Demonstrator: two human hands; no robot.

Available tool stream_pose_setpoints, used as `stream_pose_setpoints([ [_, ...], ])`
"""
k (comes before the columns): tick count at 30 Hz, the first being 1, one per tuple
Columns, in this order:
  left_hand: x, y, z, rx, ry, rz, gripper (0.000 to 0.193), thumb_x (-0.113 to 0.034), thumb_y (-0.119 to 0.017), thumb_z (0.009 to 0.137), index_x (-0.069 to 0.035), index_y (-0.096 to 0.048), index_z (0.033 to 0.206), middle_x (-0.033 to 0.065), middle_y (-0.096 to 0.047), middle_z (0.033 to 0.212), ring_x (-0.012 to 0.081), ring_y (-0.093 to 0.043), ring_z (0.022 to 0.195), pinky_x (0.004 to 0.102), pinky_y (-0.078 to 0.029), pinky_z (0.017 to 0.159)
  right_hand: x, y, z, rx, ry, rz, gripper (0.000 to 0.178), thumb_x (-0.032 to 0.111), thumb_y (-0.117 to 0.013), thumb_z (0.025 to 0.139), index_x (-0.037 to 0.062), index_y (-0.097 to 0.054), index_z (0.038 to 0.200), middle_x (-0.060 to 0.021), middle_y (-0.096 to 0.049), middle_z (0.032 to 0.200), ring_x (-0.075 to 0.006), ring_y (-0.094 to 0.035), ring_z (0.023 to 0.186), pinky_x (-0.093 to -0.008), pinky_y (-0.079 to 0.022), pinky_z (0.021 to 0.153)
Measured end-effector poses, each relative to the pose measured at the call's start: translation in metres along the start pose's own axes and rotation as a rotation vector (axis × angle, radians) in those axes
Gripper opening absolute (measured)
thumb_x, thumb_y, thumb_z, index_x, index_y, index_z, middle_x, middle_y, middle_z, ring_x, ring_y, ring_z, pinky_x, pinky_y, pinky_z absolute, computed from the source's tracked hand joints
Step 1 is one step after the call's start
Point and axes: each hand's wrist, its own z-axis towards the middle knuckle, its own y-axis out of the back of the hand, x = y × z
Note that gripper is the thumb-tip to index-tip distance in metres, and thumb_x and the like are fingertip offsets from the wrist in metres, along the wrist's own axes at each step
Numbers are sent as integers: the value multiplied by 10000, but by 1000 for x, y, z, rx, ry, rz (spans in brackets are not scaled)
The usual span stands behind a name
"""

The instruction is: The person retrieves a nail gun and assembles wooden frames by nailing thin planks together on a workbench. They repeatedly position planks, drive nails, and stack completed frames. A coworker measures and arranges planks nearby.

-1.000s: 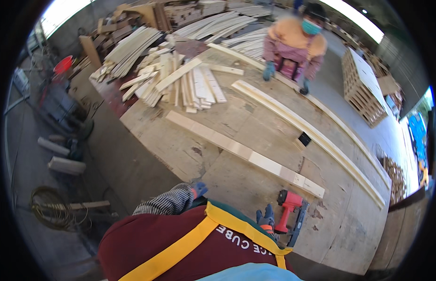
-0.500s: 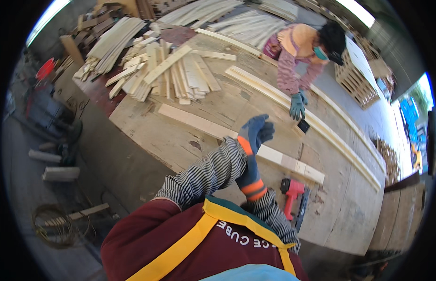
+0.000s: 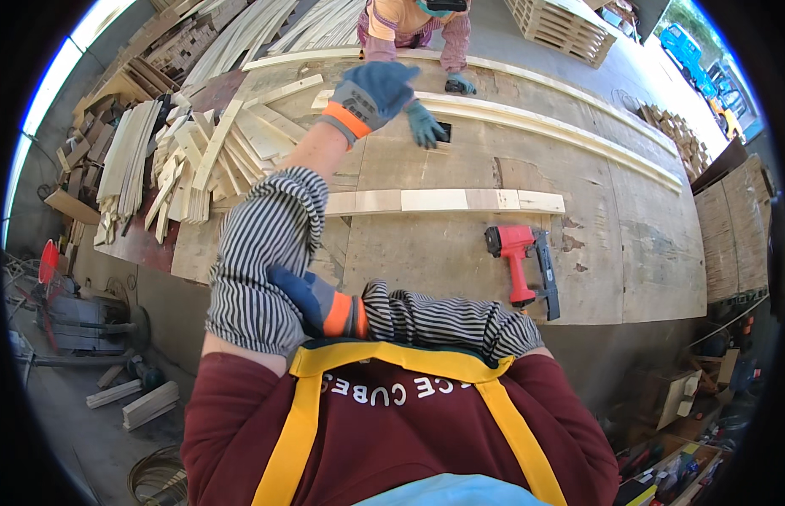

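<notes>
My left hand (image 3: pixel 367 97), in a blue and grey glove with an orange cuff, is raised over the table's far part. It holds nothing, and its fingers reach out to the right. A strip of bare forearm shows below the glove. My right hand (image 3: pixel 315 302), gloved alike, crosses my body and grips the black-and-white striped oversleeve (image 3: pixel 262 261) on my left forearm; part of its fingers is hidden behind the cloth. Beyond my arms, a row of short wooden pieces (image 3: pixel 435 200) lies end to end. A red and black nail gun (image 3: pixel 517 257) rests to the right.
Across the wooden table, a co-worker's teal-gloved hand (image 3: pixel 424 125) is beside a small dark block (image 3: pixel 444 132). Long wooden strips (image 3: pixel 544 126) cross the far side. Loose slats (image 3: pixel 211 156) are heaped at left. Pallets (image 3: pixel 561 29) stand behind; a machine (image 3: pixel 89 312) is at lower left.
My view has turned. My left arm now reaches up and away, with bare forearm showing. My right hand has gone from near the left wrist to the oversleeve nearer the elbow.
</notes>
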Motion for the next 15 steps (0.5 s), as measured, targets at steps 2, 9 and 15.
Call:
stream_pose_setpoints([
  [2, -31, 26, 28, 494, 115, 145, 354, -215, -654, 878, -68, -598, 1196, 122, -671, 1027, 258, -661, 934, 358, -523, 858, 11, 11, -2, 41, 236, -526, 709, 459, -661, 857, -43, -488, 1327, -197, -568, 1300, -260, -571, 1167, -362, -452, 997],
  [9, -18, 7, -103, -18, 1422, -1276, 438, -396, -546, 967, -91, -557, 1281, 117, -626, 1190, 228, -601, 1089, 374, -481, 973, 106, 102, -13, 239, 532, -495, 404, 268, -579, 947, -25, -578, 1224, -87, -691, 1004, -199, -656, 884, -312, -537, 794],
  [15, -260, -59, -57, -110, 973, -2594, 1007, -785, -469, 795, -79, -283, 1488, 116, -399, 1477, 280, -394, 1350, 428, -260, 1166, 223, 160, -5, -40, 705, 703, 483, 427, -523, 932, -23, -668, 1032, -140, -710, 989, -286, -662, 901, -432, -542, 844],
])
